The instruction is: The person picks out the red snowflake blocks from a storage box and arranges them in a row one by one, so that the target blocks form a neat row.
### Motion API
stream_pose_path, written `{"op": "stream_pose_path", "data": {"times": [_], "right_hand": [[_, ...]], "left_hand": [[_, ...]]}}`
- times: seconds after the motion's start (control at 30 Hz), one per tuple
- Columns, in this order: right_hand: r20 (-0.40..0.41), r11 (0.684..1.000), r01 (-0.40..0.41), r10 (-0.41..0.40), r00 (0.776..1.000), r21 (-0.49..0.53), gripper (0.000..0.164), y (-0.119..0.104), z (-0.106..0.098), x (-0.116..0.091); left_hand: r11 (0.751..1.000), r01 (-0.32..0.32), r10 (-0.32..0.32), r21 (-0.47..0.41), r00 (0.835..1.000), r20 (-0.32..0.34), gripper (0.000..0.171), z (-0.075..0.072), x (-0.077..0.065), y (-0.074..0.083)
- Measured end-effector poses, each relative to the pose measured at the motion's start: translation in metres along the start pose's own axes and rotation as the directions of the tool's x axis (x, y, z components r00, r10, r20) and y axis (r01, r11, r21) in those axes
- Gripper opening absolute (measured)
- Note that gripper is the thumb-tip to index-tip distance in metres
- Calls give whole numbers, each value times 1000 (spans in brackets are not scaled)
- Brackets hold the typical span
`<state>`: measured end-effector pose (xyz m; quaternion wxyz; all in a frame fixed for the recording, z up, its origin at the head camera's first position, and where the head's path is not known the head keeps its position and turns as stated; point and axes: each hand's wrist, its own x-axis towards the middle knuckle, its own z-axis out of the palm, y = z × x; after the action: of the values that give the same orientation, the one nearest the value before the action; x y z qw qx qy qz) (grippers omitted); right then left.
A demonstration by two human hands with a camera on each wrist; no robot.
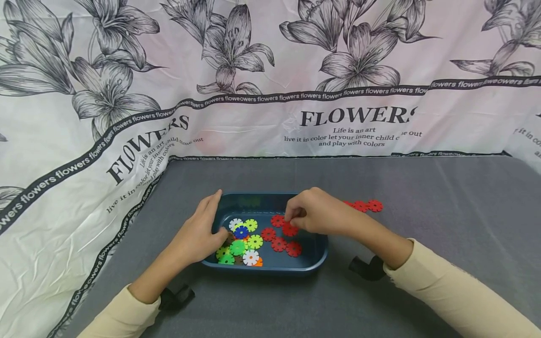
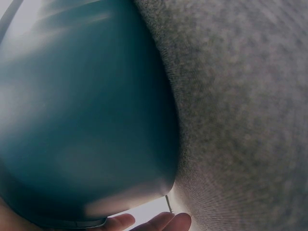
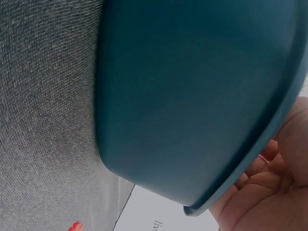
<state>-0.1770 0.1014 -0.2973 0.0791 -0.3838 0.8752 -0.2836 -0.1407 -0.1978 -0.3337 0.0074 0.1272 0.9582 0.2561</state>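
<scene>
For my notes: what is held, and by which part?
The left hand holds the tray by its left rim; whether the right hand pinches a red piece is unclear.

This looks like a small curtained-off corner, whether in a home or some other building cannot be told. A white curtain [image 1: 253, 126] printed with black line-drawn lilies [image 1: 359, 61] and the word FLOWERS runs along the back and both sides, hiding the room beyond it and meeting a counter [image 1: 444, 206] with a plain grey surface. The blue tub [image 1: 270, 270] of small, bright, notched discs [image 1: 251, 257] on it suggests a play or craft spot.
</scene>
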Motion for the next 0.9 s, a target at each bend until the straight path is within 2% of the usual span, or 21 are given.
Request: {"op": "stream_pose_path", "data": {"times": [0.23, 0.47, 0.67, 0.9], "right_hand": [[1, 996, -43, 43, 999, 83, 12, 1, -3, -1], [5, 975, -87, 88, 996, 206, 9, 3, -10, -6], [-9, 965, -97, 103, 995, 245, 9, 7, -16, -12], [-32, 933, -119, 138, 990, 340, 8, 13, -26, -24]], "left_hand": [[1000, -1, 1, 0, 1000, -4, 85, 0, 0, 0], [1000, -5, 5, 4, 1000, -9, 84, 0, -1, 0], [1000, -12, 12, 1, 1000, -12, 85, 1, -1, 0], [1000, -17, 17, -2, 1000, -18, 86, 2, -1, -1]]}}
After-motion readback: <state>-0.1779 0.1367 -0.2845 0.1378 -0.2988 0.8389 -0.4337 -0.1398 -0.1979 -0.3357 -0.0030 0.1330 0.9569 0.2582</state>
